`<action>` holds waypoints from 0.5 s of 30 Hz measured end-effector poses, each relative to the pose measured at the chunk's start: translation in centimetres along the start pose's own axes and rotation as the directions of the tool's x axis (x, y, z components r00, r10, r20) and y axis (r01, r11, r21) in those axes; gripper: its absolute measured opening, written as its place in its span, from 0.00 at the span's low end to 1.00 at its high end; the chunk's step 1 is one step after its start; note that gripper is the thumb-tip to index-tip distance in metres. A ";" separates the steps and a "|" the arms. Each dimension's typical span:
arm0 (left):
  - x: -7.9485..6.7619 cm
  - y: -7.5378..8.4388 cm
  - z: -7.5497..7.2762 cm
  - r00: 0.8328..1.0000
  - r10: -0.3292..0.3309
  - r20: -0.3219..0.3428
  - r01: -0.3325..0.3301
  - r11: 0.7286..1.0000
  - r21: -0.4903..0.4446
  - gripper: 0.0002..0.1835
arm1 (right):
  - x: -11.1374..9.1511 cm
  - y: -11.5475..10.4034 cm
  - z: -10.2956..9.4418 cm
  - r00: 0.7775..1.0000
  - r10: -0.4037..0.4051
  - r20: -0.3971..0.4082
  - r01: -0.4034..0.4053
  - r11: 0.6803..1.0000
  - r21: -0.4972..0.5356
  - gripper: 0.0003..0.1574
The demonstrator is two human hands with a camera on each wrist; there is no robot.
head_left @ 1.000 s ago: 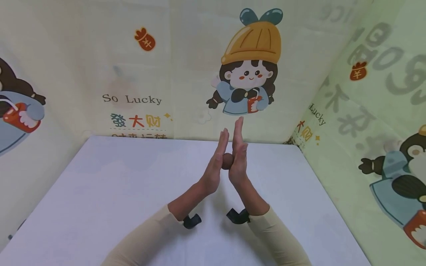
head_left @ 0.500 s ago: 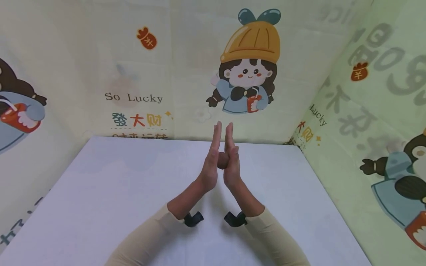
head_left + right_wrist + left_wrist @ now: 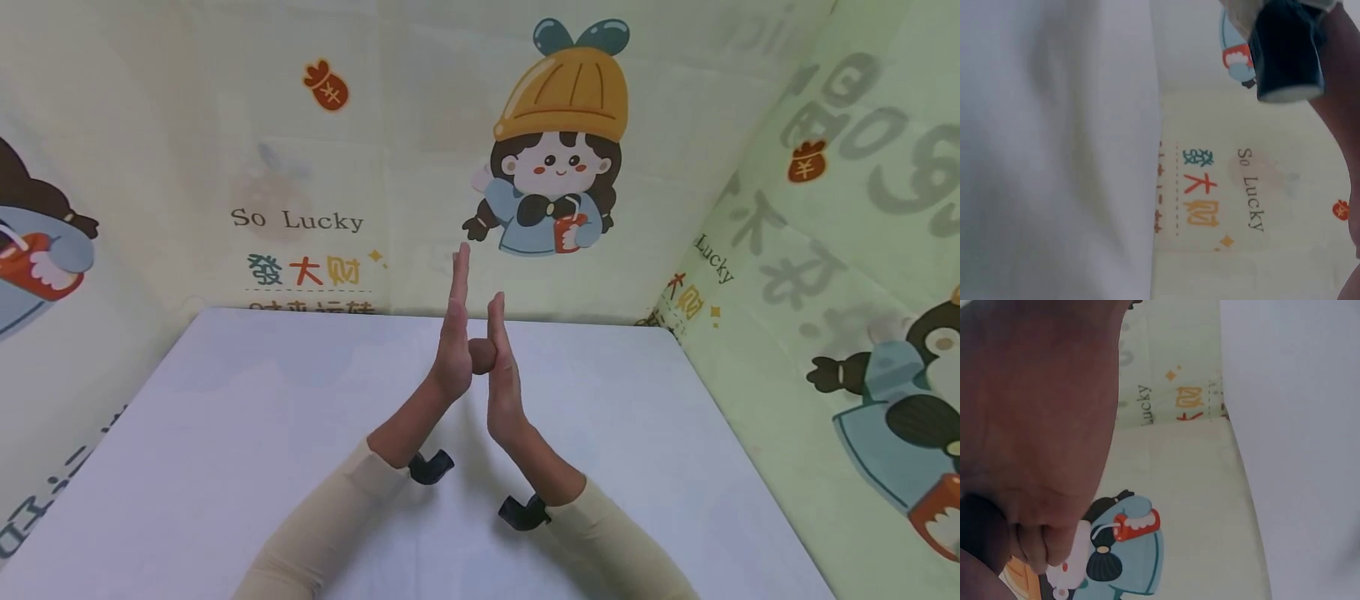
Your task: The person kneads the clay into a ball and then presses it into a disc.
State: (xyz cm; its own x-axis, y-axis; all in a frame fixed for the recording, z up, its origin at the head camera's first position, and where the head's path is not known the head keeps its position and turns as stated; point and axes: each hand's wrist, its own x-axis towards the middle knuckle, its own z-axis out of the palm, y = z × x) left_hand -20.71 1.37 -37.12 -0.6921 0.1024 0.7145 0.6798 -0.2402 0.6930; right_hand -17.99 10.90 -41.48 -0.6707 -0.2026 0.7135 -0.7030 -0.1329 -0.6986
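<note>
A small brown ball is sandwiched between two flat palms above the white table. My left hand presses it from the left, fingers straight and pointing up and away. From the right, my right hand presses it with straight fingers, its tips lower in the head view than the left ones. Large at the side of the left wrist view is a hand, with the dark ball beside it. Only the edge of a forearm shows in the right wrist view, and the ball is hidden there.
The white table spreads under both arms, with their shadows on it. Behind it stands a pale printed wall sheet, and another sheet rises along the right. Dark wrist-worn devices sit below the cuffs.
Both hands and the ball have shifted left. The left hand has slid forward past the right one, which has drawn back; a second ago the right fingertips were farther ahead. The ball stays between the palms.
</note>
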 end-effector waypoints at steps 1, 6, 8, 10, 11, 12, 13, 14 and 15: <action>0.1 -0.1 -0.2 1.000 -0.012 -0.009 0.012 1.000 -0.004 0.46 | -0.1 -0.1 0.1 1.000 -0.007 0.006 0.007 1.000 -0.007 0.59; 0.6 -0.7 -1.0 0.999 -0.021 -0.031 0.021 1.000 0.006 0.45 | -0.6 -0.4 0.6 1.000 -0.016 0.019 0.016 0.999 -0.029 0.58; 0.7 -1.2 -1.3 0.999 -0.018 -0.037 0.019 0.999 0.031 0.44 | -0.6 -0.6 0.8 1.000 -0.017 0.022 0.017 0.999 -0.035 0.58; 0.6 -1.8 -1.5 0.999 -0.026 -0.039 0.028 0.998 0.049 0.44 | -0.6 -0.8 0.8 0.999 -0.020 0.026 0.021 0.999 -0.047 0.58; 0.5 -2.1 -1.6 0.999 -0.034 -0.037 0.036 0.998 0.054 0.43 | -0.5 -0.9 0.9 0.999 -0.022 0.027 0.024 0.998 -0.050 0.58; 0.3 -2.5 -1.7 0.999 -0.042 -0.034 0.044 0.997 0.059 0.42 | -0.4 -1.0 0.9 0.999 -0.025 0.027 0.026 0.998 -0.055 0.58; 0.2 -2.7 -1.8 0.998 -0.053 -0.028 0.055 0.997 0.060 0.41 | -0.3 -1.1 0.8 0.999 -0.028 0.025 0.029 0.998 -0.058 0.58; 0.0 -3.0 -1.8 0.998 -0.064 -0.020 0.065 0.996 0.057 0.40 | -0.2 -1.2 0.8 0.999 -0.030 0.023 0.031 0.998 -0.059 0.58; -0.1 -3.4 -1.8 0.997 -0.072 -0.007 0.072 0.996 0.054 0.38 | 0.0 -1.3 0.8 0.999 -0.033 0.020 0.034 0.998 -0.060 0.59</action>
State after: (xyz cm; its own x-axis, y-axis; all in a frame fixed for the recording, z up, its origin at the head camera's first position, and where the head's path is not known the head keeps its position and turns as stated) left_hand -23.33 0.40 -39.73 -0.7410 0.1129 0.6620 0.6400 -0.1796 0.7471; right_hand -16.87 10.32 -40.62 -0.6420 -0.2177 0.7351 -0.7387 -0.0811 -0.6691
